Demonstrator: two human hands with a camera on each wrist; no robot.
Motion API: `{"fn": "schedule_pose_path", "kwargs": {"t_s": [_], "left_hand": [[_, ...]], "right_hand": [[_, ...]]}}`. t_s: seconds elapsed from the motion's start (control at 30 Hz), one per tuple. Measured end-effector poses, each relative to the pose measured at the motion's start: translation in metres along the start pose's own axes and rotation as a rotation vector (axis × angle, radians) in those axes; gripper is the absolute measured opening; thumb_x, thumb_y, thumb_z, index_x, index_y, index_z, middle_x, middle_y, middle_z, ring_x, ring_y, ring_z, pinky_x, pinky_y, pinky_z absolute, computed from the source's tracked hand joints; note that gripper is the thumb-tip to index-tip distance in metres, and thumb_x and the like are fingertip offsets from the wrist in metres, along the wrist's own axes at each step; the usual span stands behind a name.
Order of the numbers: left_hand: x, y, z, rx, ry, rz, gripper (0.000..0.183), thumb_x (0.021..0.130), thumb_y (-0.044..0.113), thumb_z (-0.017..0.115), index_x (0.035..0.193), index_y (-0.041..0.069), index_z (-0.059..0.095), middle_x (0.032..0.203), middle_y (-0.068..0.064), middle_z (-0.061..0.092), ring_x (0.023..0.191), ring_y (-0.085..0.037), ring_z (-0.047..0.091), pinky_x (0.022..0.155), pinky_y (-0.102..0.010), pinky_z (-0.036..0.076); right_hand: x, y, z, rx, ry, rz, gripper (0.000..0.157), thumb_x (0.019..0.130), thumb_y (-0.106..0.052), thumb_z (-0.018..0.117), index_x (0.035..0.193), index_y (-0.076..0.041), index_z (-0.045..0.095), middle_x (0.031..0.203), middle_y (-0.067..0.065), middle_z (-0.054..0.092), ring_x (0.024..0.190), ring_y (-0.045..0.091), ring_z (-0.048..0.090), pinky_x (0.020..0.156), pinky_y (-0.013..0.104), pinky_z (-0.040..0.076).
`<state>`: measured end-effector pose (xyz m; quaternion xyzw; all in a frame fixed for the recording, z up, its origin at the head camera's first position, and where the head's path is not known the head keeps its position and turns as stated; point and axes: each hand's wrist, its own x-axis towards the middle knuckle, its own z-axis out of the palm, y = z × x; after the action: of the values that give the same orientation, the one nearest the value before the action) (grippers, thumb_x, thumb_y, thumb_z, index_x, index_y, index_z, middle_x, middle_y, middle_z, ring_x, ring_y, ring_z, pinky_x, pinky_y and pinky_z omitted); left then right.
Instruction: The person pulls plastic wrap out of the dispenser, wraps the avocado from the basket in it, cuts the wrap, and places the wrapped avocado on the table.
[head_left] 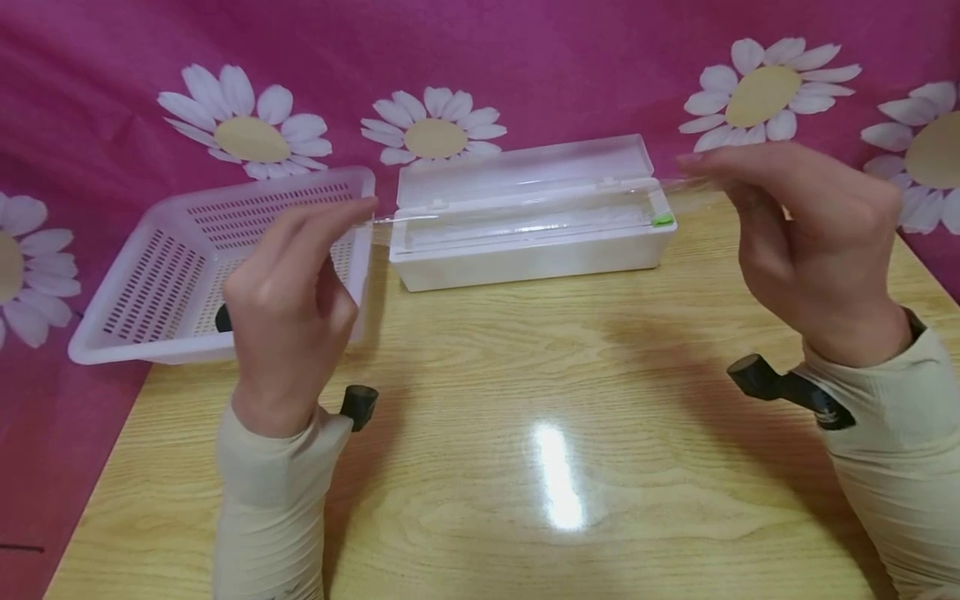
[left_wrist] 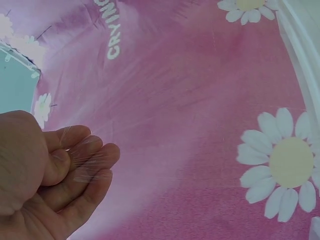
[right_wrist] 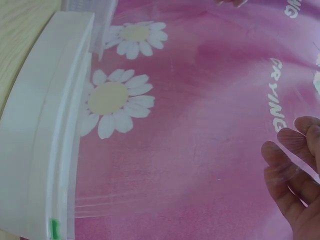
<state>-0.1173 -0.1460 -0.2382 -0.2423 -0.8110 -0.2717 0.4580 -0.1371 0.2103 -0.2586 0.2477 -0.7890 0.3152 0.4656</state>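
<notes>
A clear sheet of cling film [head_left: 517, 200] is stretched between my two raised hands, its upper edge running across the view of the open dispenser box. My left hand [head_left: 288, 308], near the basket, pinches one corner; the left wrist view shows the gathered film [left_wrist: 92, 162] creased between thumb and fingers. On the other side my right hand [head_left: 817, 242] pinches the opposite corner, seen too in the right wrist view. The white cling film box [head_left: 532, 262] stands behind the film with its lid [head_left: 525, 171] tipped back. A green slider [head_left: 662, 220] sits at its right front edge.
A white slotted basket [head_left: 112, 354] stands at the table's left back, with a black item [head_left: 222, 318] partly hidden behind my left hand. Pink cloth [head_left: 525, 67] with daisies hangs behind the wooden table [head_left: 480, 400].
</notes>
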Motion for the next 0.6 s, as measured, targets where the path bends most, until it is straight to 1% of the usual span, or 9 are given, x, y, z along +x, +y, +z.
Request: {"fn": "schedule_pose_path", "kwargs": {"t_s": [0.1,0.17,0.23,0.27,0.33,0.4,0.43,0.47,0.6], "left_hand": [[-0.001,0.002,-0.002,-0.007,0.039,0.010,0.049,0.091,-0.017,0.041,0.113,0.005,0.078,0.103,-0.017,0.078,0.084,-0.036,0.072,0.055,-0.030,0.035],[-0.001,0.003,-0.003,-0.011,0.068,0.015,0.051,0.089,-0.017,0.040,0.112,0.006,0.079,0.102,-0.016,0.078,0.082,-0.035,0.072,0.057,-0.029,0.032],[-0.001,0.004,-0.005,-0.014,0.101,0.017,0.052,0.088,-0.017,0.040,0.111,0.006,0.080,0.100,-0.015,0.079,0.077,-0.036,0.070,0.056,-0.030,0.029],[-0.001,0.005,-0.005,-0.013,0.116,0.019,0.052,0.087,-0.016,0.039,0.110,0.007,0.080,0.099,-0.015,0.079,0.076,-0.036,0.069,0.056,-0.030,0.029],[-0.001,0.006,-0.007,-0.016,0.141,0.019,0.053,0.086,-0.016,0.039,0.109,0.008,0.081,0.098,-0.014,0.079,0.076,-0.035,0.069,0.057,-0.030,0.030],[-0.001,0.008,-0.008,-0.024,0.163,0.021,0.054,0.085,-0.016,0.039,0.109,0.008,0.081,0.097,-0.014,0.079,0.076,-0.035,0.069,0.058,-0.028,0.028],[-0.001,0.009,-0.008,-0.026,0.173,0.022,0.055,0.085,-0.016,0.039,0.108,0.009,0.081,0.097,-0.014,0.080,0.076,-0.034,0.070,0.059,-0.027,0.030],[-0.001,0.010,-0.009,-0.031,0.183,0.023,0.055,0.086,-0.016,0.038,0.108,0.009,0.082,0.096,-0.014,0.080,0.078,-0.034,0.071,0.060,-0.027,0.031],[-0.001,0.013,-0.009,-0.057,0.230,0.031,0.051,0.088,-0.014,0.040,0.104,0.009,0.083,0.093,-0.014,0.080,0.082,-0.033,0.074,0.068,-0.018,0.043]], "right_hand": [[0.000,-0.004,-0.003,0.007,0.038,-0.003,0.021,0.100,0.000,0.061,0.105,-0.005,0.081,0.097,0.019,0.080,0.065,0.033,0.054,0.082,0.002,0.038],[0.001,-0.007,-0.005,0.010,0.057,-0.008,0.021,0.098,0.002,0.062,0.104,-0.005,0.081,0.096,0.020,0.080,0.064,0.035,0.053,0.083,0.001,0.040],[0.001,-0.009,-0.006,0.018,0.084,-0.007,0.021,0.097,0.004,0.062,0.102,-0.004,0.081,0.093,0.021,0.079,0.063,0.033,0.048,0.081,0.002,0.038],[0.002,-0.010,-0.007,0.018,0.083,-0.009,0.021,0.097,0.004,0.062,0.102,-0.003,0.081,0.093,0.022,0.079,0.063,0.034,0.049,0.083,0.002,0.039],[0.001,-0.012,-0.008,0.034,0.096,-0.007,0.020,0.096,0.005,0.062,0.101,-0.002,0.080,0.093,0.022,0.079,0.064,0.034,0.049,0.082,0.003,0.040],[0.001,-0.012,-0.009,0.061,0.114,-0.003,0.019,0.096,0.005,0.063,0.099,-0.002,0.081,0.092,0.022,0.079,0.065,0.032,0.052,0.082,0.004,0.042],[0.000,-0.012,-0.009,0.075,0.121,-0.004,0.018,0.096,0.005,0.064,0.098,-0.002,0.081,0.092,0.022,0.079,0.065,0.031,0.052,0.081,0.005,0.042],[0.000,-0.012,-0.010,0.092,0.126,-0.007,0.018,0.096,0.005,0.064,0.098,-0.001,0.081,0.092,0.022,0.079,0.066,0.032,0.054,0.083,0.005,0.045],[0.000,-0.012,-0.010,0.170,0.173,-0.004,0.016,0.095,0.005,0.065,0.093,0.002,0.080,0.091,0.021,0.079,0.074,0.028,0.068,0.090,0.012,0.054]]}}
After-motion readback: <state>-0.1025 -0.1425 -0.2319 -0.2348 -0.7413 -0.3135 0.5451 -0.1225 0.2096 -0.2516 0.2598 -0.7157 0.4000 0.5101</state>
